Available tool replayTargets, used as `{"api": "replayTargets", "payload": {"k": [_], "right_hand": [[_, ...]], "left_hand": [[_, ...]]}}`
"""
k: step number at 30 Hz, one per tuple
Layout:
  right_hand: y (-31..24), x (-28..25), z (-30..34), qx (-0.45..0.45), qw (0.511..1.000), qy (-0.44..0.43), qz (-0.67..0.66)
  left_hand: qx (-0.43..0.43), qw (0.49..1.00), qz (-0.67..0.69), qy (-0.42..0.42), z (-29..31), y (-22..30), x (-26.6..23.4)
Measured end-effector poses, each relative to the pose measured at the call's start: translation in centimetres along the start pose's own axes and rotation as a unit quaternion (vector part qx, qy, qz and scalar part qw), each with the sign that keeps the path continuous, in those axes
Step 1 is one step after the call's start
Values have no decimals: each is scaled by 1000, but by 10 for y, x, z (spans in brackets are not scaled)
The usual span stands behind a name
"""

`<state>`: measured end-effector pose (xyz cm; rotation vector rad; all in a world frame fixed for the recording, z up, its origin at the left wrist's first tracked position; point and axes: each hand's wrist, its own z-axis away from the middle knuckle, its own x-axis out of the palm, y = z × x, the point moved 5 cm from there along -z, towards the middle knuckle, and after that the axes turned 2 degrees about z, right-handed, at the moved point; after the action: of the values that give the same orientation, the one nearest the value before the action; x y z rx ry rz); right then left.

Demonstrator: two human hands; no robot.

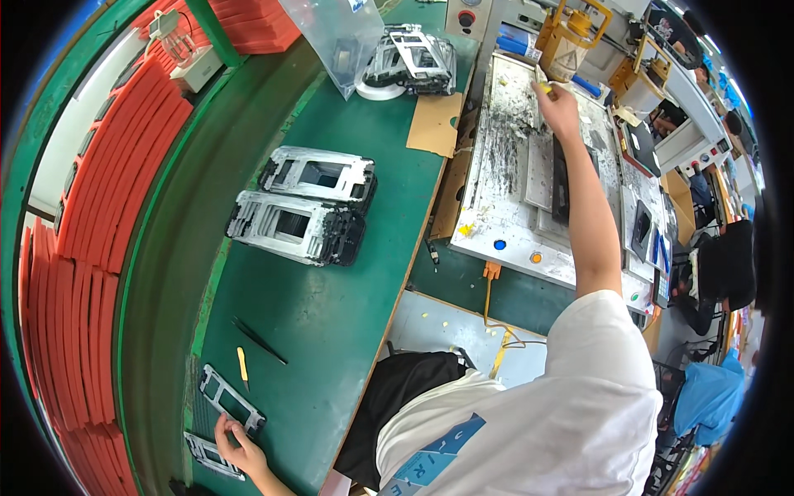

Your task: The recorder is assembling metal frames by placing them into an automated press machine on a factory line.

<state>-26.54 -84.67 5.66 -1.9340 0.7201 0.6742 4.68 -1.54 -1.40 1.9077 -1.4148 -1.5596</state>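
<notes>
My left hand (238, 448) is at the lower left of the green table, its fingers curled at the edge of a thin silver-and-black rectangular frame (222, 393). A second, similar frame (207, 453) lies beside that hand. Stretched far to the right, my right hand (561, 109) is over a stained white machine bed (513, 103), with fingers closed around a small yellow piece (545, 88); its exact kind is too small to make out. Black tweezers (260, 341) and a yellow-handled pointed tool (242, 366) lie above the left hand.
Two stacks of frames (285, 223) stand mid-table, with another pile (413, 62) farther back by a clear plastic bag (335, 37) and cardboard (434, 124). Red-orange sheets (107, 190) are stacked at left. The machine has blue (499, 245) and orange buttons (536, 258).
</notes>
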Motion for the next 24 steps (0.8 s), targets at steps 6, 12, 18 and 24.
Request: {"api": "replayTargets", "payload": {"k": [6,12,18,24], "right_hand": [[9,2,5,-3,996,8,85],[19,2,5,9,997,35,61],[18,2,-3,-24,996,45,78],[16,5,-1,-31,994,55,85]], "left_hand": [[-18,1000,-6,-16,0,2,-1],[-11,999,-26,-19,-3,10,-2],[-14,999,-31,-30,-4,9,-2],[-16,999,-38,-34,-4,4,-3]]}}
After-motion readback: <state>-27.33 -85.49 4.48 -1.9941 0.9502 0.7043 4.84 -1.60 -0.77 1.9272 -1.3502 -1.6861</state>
